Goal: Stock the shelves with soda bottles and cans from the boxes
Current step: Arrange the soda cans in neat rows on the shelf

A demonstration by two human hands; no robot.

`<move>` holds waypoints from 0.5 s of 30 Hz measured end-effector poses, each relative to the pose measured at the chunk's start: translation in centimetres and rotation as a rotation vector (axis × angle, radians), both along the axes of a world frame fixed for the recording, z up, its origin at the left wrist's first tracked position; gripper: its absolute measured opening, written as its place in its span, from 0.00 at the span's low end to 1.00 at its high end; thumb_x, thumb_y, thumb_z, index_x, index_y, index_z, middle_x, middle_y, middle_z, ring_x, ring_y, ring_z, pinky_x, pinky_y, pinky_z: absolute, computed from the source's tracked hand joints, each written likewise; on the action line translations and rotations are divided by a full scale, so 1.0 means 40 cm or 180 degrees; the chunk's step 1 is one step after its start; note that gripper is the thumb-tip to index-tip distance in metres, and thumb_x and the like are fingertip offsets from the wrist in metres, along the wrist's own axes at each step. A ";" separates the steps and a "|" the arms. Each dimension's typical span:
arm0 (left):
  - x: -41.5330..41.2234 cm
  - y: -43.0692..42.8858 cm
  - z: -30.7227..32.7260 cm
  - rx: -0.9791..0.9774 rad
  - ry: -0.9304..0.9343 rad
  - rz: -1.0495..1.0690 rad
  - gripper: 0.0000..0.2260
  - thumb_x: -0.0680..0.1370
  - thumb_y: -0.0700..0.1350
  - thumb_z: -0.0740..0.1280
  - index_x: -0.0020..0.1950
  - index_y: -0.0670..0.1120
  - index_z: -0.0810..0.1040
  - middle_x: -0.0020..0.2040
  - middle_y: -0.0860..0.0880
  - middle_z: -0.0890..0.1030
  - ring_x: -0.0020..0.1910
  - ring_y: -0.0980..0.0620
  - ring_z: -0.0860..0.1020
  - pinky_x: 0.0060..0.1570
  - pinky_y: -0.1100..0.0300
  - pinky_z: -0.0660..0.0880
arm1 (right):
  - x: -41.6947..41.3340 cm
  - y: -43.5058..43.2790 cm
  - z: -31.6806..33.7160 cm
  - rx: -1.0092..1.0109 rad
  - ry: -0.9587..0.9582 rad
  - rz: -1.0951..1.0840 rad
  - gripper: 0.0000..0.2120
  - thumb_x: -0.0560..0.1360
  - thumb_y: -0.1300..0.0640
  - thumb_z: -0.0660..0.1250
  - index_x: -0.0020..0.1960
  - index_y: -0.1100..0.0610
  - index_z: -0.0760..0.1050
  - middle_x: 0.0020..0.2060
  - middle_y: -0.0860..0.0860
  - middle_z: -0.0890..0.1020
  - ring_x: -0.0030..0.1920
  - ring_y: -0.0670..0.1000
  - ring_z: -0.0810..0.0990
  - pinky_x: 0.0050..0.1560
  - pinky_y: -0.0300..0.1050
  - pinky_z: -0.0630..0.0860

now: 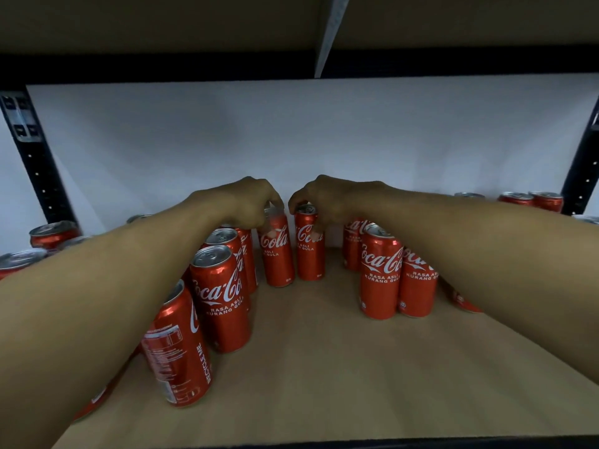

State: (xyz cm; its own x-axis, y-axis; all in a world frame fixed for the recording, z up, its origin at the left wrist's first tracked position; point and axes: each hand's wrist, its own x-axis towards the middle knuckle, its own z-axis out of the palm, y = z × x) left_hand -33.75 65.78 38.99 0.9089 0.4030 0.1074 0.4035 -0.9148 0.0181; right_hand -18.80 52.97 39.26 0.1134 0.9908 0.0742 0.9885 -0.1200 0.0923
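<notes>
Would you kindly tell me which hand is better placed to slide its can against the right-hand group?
Probably the right hand: it grips the right middle can, nearest the right-hand group, with bare shelf between. The left hand grips the left middle can, farther away.

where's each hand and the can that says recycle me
left hand [246,202], head view, back of the hand
right hand [330,196], head view, back of the hand
recycle me can [177,356], head view, middle of its side
</notes>
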 end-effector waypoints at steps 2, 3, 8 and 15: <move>0.007 -0.004 -0.003 0.0013 -0.0023 -0.0035 0.29 0.74 0.49 0.77 0.74 0.50 0.73 0.71 0.47 0.76 0.65 0.45 0.76 0.63 0.48 0.76 | 0.016 0.011 0.003 0.0031 -0.0052 0.0019 0.30 0.72 0.58 0.78 0.71 0.53 0.74 0.67 0.53 0.77 0.65 0.55 0.76 0.60 0.47 0.75; 0.012 -0.005 -0.005 0.0031 -0.0032 -0.0049 0.29 0.74 0.49 0.77 0.74 0.50 0.73 0.71 0.47 0.76 0.66 0.45 0.76 0.63 0.49 0.76 | 0.023 0.015 0.004 0.0038 -0.0066 0.0025 0.30 0.71 0.58 0.78 0.71 0.54 0.74 0.68 0.53 0.77 0.65 0.55 0.76 0.59 0.47 0.75; 0.034 -0.004 -0.014 0.0117 -0.0008 -0.0023 0.29 0.73 0.48 0.77 0.73 0.50 0.73 0.69 0.46 0.77 0.63 0.45 0.78 0.61 0.48 0.78 | 0.055 0.033 0.000 -0.0024 0.0012 0.0000 0.31 0.71 0.60 0.78 0.71 0.54 0.73 0.68 0.53 0.76 0.66 0.54 0.75 0.57 0.43 0.71; 0.058 0.000 -0.016 0.0243 0.0124 0.0047 0.30 0.73 0.49 0.77 0.74 0.49 0.73 0.69 0.45 0.76 0.63 0.45 0.77 0.59 0.50 0.78 | 0.069 0.047 0.001 -0.0201 0.0379 -0.0209 0.31 0.75 0.52 0.75 0.75 0.49 0.68 0.72 0.52 0.71 0.66 0.55 0.75 0.62 0.51 0.76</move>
State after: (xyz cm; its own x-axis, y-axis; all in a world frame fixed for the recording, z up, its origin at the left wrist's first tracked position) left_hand -31.45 65.79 38.35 0.9070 0.4083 0.1030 0.4159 -0.9069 -0.0674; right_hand -16.02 54.83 39.29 0.1825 0.9832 -0.0057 0.9831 -0.1826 -0.0156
